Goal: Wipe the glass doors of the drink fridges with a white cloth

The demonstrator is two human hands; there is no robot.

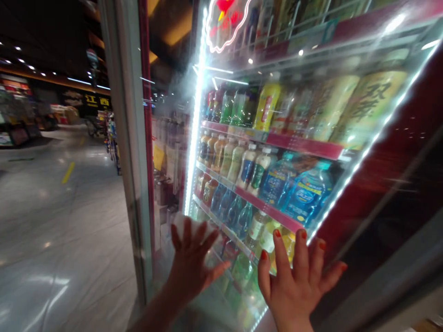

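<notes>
A lit drinks fridge fills the right half of the head view. Its glass door [221, 175] stands before shelves [304, 146] packed with bottles. My left hand [192, 265] lies flat against the lower glass, fingers spread, holding nothing. My right hand [297, 281] with red nails presses flat on the door's right frame [349, 203], fingers stretched upward. Blue-labelled bottles [304, 196] stand just above my right hand. Green and yellow bottles [266, 106] fill the shelf higher up.
The door's left metal edge [131, 161] runs top to bottom beside my left hand. A shiny tiled shop aisle [62, 221] stretches away on the left, with product displays [112, 138] and dim stalls [20, 120] far back. A red neon sign [226, 20] glows on top.
</notes>
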